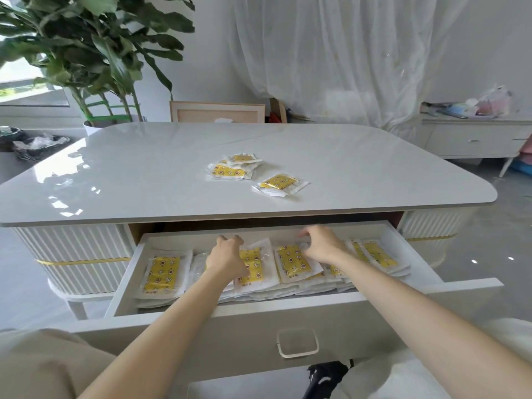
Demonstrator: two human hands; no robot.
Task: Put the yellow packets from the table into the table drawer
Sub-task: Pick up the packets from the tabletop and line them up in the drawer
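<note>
Nearest, at lower centre, the pulled-out drawer (374, 300) is seen, white, with a square recessed handle (298, 342) in its front.

Item 1: the drawer packets (162, 273). These are laid flat in overlapping rows across the drawer, from left to right. Each is a clear, white-edged sachet with a yellow panel printed with small dark and white figures; the print is too small to be read.

Item 2: the left hand (227, 256). It is placed on the middle packets, fingers bent down over a far packet edge. Whether anything is grasped cannot be told.

Item 3: the right hand (321, 246). It is set just right of centre, fingers curled onto the packets beneath and blurred; a grip can neither be confirmed nor ruled out.

Item 4: the table (144, 168), glossy and pale grey, with rounded corners. A small heap (231, 169) of the same yellow packets is found at its centre, well apart from both hands; a pair (280, 184) lies just right of it, overlapping.

Farther off: a leafy plant (95, 47) at upper left, a white curtain (345, 53) at upper centre, a low sideboard (472, 142) at right.
</note>
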